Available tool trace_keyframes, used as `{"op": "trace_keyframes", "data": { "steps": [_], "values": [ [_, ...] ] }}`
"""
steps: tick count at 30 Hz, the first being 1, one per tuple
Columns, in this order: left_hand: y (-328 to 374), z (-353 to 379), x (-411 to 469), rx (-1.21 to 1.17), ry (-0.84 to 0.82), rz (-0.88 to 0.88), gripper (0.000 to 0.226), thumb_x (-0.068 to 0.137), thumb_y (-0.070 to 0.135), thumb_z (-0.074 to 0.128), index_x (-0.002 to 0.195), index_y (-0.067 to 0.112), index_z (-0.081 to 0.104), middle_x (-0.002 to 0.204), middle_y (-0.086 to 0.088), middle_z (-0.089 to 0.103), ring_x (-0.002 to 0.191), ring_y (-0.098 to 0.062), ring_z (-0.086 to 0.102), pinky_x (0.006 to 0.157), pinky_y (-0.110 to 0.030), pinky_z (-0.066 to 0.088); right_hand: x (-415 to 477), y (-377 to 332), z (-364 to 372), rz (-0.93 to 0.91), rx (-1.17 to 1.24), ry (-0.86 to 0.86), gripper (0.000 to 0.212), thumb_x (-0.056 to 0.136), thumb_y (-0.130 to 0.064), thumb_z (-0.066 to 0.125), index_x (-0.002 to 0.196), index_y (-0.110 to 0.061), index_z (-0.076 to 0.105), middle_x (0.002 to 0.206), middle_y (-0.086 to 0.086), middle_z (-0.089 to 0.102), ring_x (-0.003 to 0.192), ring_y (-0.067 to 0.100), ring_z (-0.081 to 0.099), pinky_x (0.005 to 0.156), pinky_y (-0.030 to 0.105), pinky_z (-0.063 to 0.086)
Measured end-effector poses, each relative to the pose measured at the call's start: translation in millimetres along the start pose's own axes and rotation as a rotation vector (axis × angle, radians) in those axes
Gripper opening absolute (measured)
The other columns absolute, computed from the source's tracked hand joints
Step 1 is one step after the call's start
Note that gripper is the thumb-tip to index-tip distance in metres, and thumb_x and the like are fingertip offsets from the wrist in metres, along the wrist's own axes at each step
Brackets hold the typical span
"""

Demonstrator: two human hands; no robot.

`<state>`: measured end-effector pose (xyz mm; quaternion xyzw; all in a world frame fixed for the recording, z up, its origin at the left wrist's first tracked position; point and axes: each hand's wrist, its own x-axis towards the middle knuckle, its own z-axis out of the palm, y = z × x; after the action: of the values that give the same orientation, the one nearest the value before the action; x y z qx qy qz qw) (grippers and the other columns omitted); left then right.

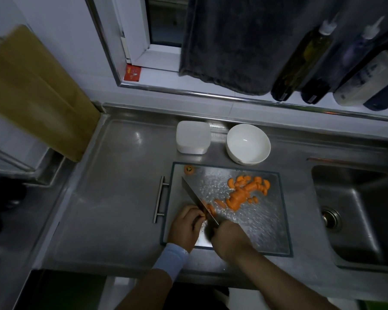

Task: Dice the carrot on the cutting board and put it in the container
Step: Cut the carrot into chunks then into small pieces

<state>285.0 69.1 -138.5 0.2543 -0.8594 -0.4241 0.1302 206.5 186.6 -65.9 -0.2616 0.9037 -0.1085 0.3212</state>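
home kitchen | steel counter (121, 198) | sink (356, 209) | oil bottles (300, 63) on sill

The table (112, 198) is a stainless steel surface with a raised rim along its edges. A textured glass cutting board (255, 224) with a dark border lies flat on it, right of centre, with a metal bar handle (160, 199) at the board's 9 o'clock side. A white square container (193, 137) with rounded corners stands on the table at the board's 11 o'clock, just beyond the far edge. A white bowl (248, 143) stands upright at 12 o'clock, beside the container and apart from it. A steel sink (356, 209) is recessed into the table at the board's 3 o'clock.
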Motion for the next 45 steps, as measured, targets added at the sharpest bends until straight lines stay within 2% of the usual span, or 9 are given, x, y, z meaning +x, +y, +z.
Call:
{"op": "trace_keyframes", "data": {
  "steps": [3, 9, 14, 19, 25, 31, 36, 41, 45],
  "values": [
    [0, -1, 0, -0.001, -0.007, 0.002, 0.008, 0.089, 0.018, 0.062, 0.095, 0.020, 0.068, 0.103, 0.014, 0.055, 0.092, 0.003, 0.052, 0.084, -0.001, 0.035, 7, -7, 1, -0.044, -0.013, 0.024, 0.031, 0.100, -0.041, 0.045, 0.108, -0.017, 0.063, 0.103, 0.002, 0.068, 0.095, 0.014, 0.064, 0.090, 0.026, 0.051],
    [4, -6, -1, -0.076, 0.000, 0.022, 0.012, 0.084, 0.011, 0.066, 0.094, 0.019, 0.067, 0.103, 0.013, 0.053, 0.094, 0.000, 0.054, 0.087, -0.012, 0.043, 19, -11, -4, -0.039, -0.043, -0.007, 0.033, 0.102, -0.030, 0.043, 0.114, -0.008, 0.064, 0.117, 0.010, 0.066, 0.109, 0.021, 0.061, 0.096, 0.026, 0.045],
    [3, -15, -5, -0.138, 0.094, -0.006, 0.009, 0.083, 0.014, 0.062, 0.090, 0.020, 0.060, 0.103, 0.009, 0.049, 0.091, -0.003, 0.055, 0.082, -0.021, 0.049, 21, -8, -2, 0.040, 0.027, -0.011, 0.029, 0.095, -0.031, 0.053, 0.105, -0.007, 0.066, 0.103, 0.011, 0.070, 0.098, 0.024, 0.066, 0.087, 0.033, 0.053],
    [3, -14, -4, -0.051, 0.020, 0.003, 0.010, 0.082, 0.015, 0.068, 0.087, 0.024, 0.066, 0.096, 0.015, 0.051, 0.090, 0.008, 0.051, 0.082, -0.005, 0.038, 19, -8, -4, 0.026, 0.020, -0.019, 0.028, 0.097, -0.025, 0.051, 0.106, -0.005, 0.067, 0.107, 0.013, 0.069, 0.101, 0.026, 0.065, 0.088, 0.030, 0.051],
    [1, -10, -4, -0.012, 0.048, 0.026, 0.006, 0.083, 0.019, 0.068, 0.087, 0.024, 0.067, 0.095, 0.016, 0.053, 0.087, 0.000, 0.054, 0.080, -0.015, 0.047, 16, -8, -4, 0.008, 0.017, -0.030, 0.031, 0.099, -0.028, 0.048, 0.107, -0.004, 0.066, 0.112, 0.014, 0.068, 0.105, 0.026, 0.063, 0.089, 0.029, 0.047],
    [-3, -6, -4, -0.009, 0.067, 0.070, 0.011, 0.083, 0.013, 0.068, 0.090, 0.021, 0.068, 0.098, 0.011, 0.058, 0.089, -0.003, 0.057, 0.080, -0.021, 0.050, 16, -9, -7, -0.019, 0.002, -0.028, 0.032, 0.100, -0.026, 0.045, 0.113, -0.004, 0.064, 0.116, 0.014, 0.066, 0.107, 0.027, 0.062, 0.090, 0.030, 0.046],
    [-2, -7, -5, 0.009, 0.073, 0.073, 0.012, 0.083, 0.013, 0.068, 0.091, 0.020, 0.068, 0.099, 0.010, 0.058, 0.089, -0.002, 0.056, 0.082, -0.014, 0.046, 11, -5, -7, 0.050, 0.059, 0.027, 0.028, 0.096, -0.031, 0.053, 0.099, -0.008, 0.069, 0.099, 0.009, 0.071, 0.094, 0.023, 0.066, 0.081, 0.030, 0.053],
    [-2, -7, -4, 0.008, 0.053, 0.035, 0.004, 0.085, 0.018, 0.068, 0.086, 0.021, 0.067, 0.095, 0.012, 0.056, 0.085, 0.001, 0.053, 0.079, -0.006, 0.040, -1, -5, -5, 0.032, -0.028, 0.071, 0.029, 0.096, -0.036, 0.051, 0.106, -0.012, 0.065, 0.103, 0.005, 0.070, 0.090, 0.017, 0.065, 0.077, 0.029, 0.052],
    [-6, -4, -3, -0.001, 0.037, 0.016, 0.001, 0.086, 0.022, 0.067, 0.087, 0.023, 0.067, 0.097, 0.014, 0.057, 0.085, 0.000, 0.055, 0.079, -0.010, 0.044, -7, -5, -1, 0.085, -0.017, 0.068, 0.029, 0.093, -0.042, 0.054, 0.106, -0.019, 0.066, 0.104, 0.003, 0.069, 0.095, 0.018, 0.066, 0.080, 0.028, 0.052]
  ]
}}
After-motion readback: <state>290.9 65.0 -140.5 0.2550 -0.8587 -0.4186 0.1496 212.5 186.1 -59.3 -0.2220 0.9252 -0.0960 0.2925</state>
